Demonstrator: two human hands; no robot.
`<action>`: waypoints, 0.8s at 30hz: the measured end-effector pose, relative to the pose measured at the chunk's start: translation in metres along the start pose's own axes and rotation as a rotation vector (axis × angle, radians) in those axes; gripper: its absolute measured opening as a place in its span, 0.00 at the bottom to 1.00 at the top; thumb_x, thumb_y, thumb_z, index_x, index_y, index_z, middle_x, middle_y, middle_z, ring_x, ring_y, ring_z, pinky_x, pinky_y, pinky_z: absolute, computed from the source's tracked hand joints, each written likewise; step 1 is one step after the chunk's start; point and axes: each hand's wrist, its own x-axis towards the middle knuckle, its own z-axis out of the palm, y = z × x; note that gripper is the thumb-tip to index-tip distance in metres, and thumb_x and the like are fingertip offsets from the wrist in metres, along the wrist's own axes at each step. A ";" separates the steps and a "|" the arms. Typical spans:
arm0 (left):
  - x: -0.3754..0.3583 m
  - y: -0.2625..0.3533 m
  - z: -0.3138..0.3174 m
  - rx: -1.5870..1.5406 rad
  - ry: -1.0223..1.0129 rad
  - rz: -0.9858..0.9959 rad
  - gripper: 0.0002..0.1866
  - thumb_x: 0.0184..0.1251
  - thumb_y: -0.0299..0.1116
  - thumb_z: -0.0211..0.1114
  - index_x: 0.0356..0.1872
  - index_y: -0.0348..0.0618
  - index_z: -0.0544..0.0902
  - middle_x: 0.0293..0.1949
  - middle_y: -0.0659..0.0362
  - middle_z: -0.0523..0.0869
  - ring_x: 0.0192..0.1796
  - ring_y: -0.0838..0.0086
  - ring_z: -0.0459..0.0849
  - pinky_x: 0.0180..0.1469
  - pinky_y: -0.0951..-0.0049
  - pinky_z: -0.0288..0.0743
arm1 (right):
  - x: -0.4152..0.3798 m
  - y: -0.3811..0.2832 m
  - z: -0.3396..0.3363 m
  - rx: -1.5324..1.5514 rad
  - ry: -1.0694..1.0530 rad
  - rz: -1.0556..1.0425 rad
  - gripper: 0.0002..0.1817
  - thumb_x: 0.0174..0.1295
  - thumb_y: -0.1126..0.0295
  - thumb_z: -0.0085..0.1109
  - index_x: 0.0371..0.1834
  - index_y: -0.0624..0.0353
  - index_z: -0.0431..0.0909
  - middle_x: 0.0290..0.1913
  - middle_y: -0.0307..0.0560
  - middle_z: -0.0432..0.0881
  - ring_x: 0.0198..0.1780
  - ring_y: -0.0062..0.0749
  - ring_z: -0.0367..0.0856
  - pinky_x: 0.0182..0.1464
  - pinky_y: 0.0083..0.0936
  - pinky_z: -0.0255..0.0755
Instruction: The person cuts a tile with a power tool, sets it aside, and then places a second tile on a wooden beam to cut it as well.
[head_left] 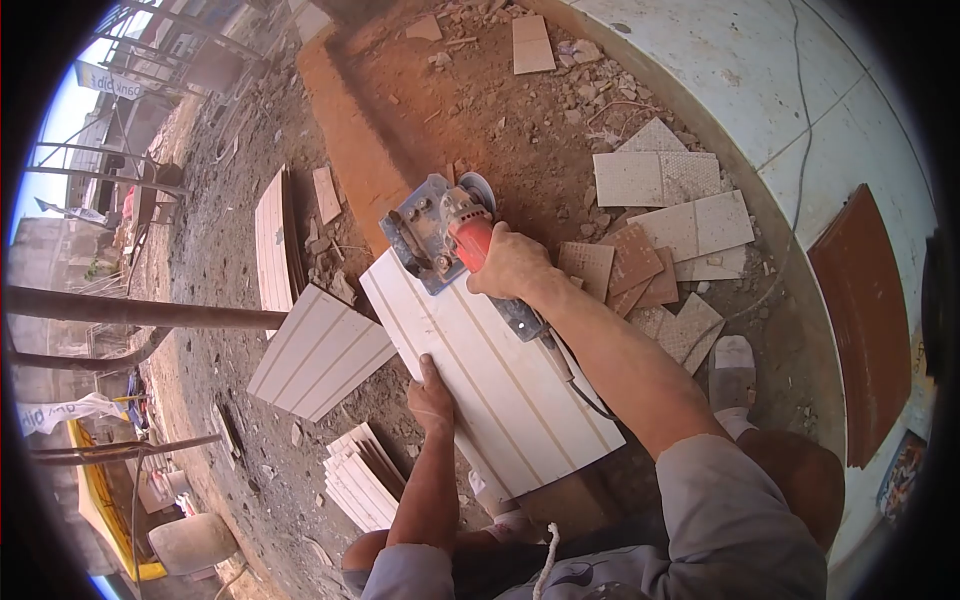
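Observation:
My right hand (pixel 515 265) is wrapped round the red body of an angle grinder (pixel 472 242). A grey metal base plate (pixel 410 228) is fitted to the grinder and rests at the far end of a long white tile (pixel 500 375) with tan stripes. The grinder's round disc (pixel 480 187) stands out past the tile's far edge. My left hand (pixel 431 402) grips the tile's left edge, thumb on top and fingers hidden underneath. From the grinder's rear, a black cord (pixel 575 385) runs down over the tile.
Striped tiles lie to the left: a slanted one (pixel 322 355), an upright stack (pixel 277 240) and a lower stack (pixel 362 478). Broken tile pieces (pixel 690 225) and rubble cover the right side. Brown tiles (pixel 868 325) sit on the pale tiled floor (pixel 730 70). A metal pole (pixel 140 308) juts in.

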 end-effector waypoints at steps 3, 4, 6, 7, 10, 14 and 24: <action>0.002 -0.005 0.003 -0.017 0.000 -0.006 0.46 0.65 0.72 0.51 0.38 0.25 0.85 0.37 0.38 0.88 0.43 0.48 0.87 0.49 0.55 0.76 | -0.004 0.006 0.005 -0.009 -0.002 0.011 0.44 0.45 0.56 0.70 0.62 0.72 0.62 0.56 0.63 0.80 0.58 0.49 0.82 0.60 0.35 0.75; 0.001 -0.005 0.004 -0.039 0.004 -0.003 0.45 0.65 0.72 0.52 0.38 0.25 0.85 0.37 0.38 0.88 0.43 0.49 0.88 0.48 0.55 0.77 | -0.006 0.008 0.007 -0.001 -0.003 0.015 0.43 0.45 0.56 0.70 0.62 0.71 0.63 0.56 0.63 0.80 0.58 0.49 0.82 0.60 0.36 0.75; 0.003 -0.008 0.005 -0.056 0.007 0.005 0.45 0.65 0.71 0.53 0.39 0.25 0.85 0.37 0.38 0.88 0.43 0.49 0.88 0.48 0.55 0.77 | -0.011 0.011 0.010 0.013 -0.002 0.022 0.43 0.46 0.55 0.70 0.61 0.70 0.63 0.56 0.63 0.80 0.58 0.49 0.82 0.60 0.36 0.75; 0.005 -0.009 0.006 -0.029 0.014 -0.008 0.45 0.66 0.71 0.53 0.39 0.25 0.85 0.36 0.38 0.88 0.43 0.50 0.88 0.48 0.56 0.77 | -0.012 0.013 0.011 0.011 -0.001 0.018 0.42 0.46 0.55 0.70 0.61 0.70 0.63 0.55 0.63 0.80 0.58 0.49 0.82 0.60 0.36 0.76; 0.003 -0.009 0.006 -0.020 0.020 0.005 0.44 0.67 0.69 0.53 0.39 0.24 0.85 0.36 0.38 0.88 0.42 0.51 0.88 0.47 0.56 0.77 | -0.018 0.018 0.011 0.022 -0.001 0.006 0.42 0.45 0.55 0.70 0.60 0.69 0.63 0.54 0.63 0.81 0.56 0.50 0.83 0.59 0.37 0.76; 0.003 -0.007 0.005 -0.044 0.009 0.027 0.43 0.68 0.69 0.53 0.38 0.24 0.85 0.35 0.38 0.88 0.41 0.51 0.88 0.47 0.56 0.76 | -0.026 0.023 0.012 0.052 0.014 -0.024 0.39 0.44 0.57 0.69 0.56 0.72 0.64 0.50 0.68 0.81 0.53 0.55 0.84 0.57 0.40 0.77; 0.012 -0.020 0.009 -0.035 0.034 0.018 0.44 0.68 0.68 0.53 0.38 0.23 0.84 0.35 0.38 0.88 0.41 0.51 0.88 0.47 0.56 0.77 | -0.056 0.037 0.016 0.087 0.000 -0.019 0.38 0.45 0.58 0.68 0.54 0.72 0.63 0.48 0.68 0.81 0.52 0.56 0.83 0.57 0.41 0.76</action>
